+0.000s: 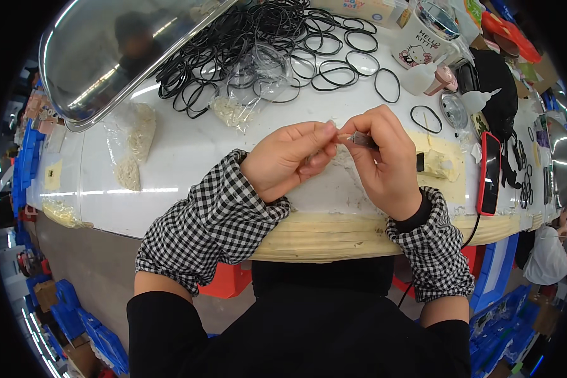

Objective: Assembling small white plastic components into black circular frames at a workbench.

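Observation:
Over the near part of the white table (189, 208), my hands meet fingertip to fingertip. My left hand (293, 157) is closed in a pinch of thumb and forefinger; what it pinches is too small to make out. A small silver-grey metal tool (363, 140) lies in my right hand (387, 167), its tip pointing at the left fingertips; its exact kind is partly hidden by the fingers. Beyond the hands, a clear bag of small pale pieces (233, 110) rests against a heap of black rubber rings (252, 44). Small pale scraps lie on the table under the hands.
A shiny metal tray (138, 57) stands at the far left, near another bag of pale pieces (138, 138). To the right are a yellow taped block (441, 165), a red-cased phone (489, 173) with a cable, and a white mug (422, 41). Padded yellowish material (334, 236) covers the front edge.

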Demonstrator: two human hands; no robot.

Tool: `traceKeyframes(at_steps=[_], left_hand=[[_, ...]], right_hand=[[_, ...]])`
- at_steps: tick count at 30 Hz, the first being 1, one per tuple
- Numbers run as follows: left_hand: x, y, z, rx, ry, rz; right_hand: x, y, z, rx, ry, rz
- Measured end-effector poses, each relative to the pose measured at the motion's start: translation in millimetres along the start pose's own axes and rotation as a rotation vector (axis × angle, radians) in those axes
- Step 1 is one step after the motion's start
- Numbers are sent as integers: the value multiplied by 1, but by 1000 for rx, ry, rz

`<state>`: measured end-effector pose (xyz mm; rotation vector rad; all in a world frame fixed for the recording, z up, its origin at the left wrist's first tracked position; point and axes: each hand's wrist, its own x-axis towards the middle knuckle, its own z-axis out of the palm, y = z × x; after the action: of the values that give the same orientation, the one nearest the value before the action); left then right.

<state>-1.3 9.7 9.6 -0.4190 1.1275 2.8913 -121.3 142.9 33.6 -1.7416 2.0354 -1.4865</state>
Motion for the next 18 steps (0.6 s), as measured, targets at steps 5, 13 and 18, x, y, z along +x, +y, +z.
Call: traceKeyframes(at_steps=[5,13,18], left_hand=[[1,-1,0,-66,-118,-7],[1,-3,1,-78,-86,110],[1,-6,3,-63,-107,131]], right_hand=[[-1,-3,0,69,24,19],[0,-8,-5,-85,-30,98],[-4,-3,0,-162,-17,85]])
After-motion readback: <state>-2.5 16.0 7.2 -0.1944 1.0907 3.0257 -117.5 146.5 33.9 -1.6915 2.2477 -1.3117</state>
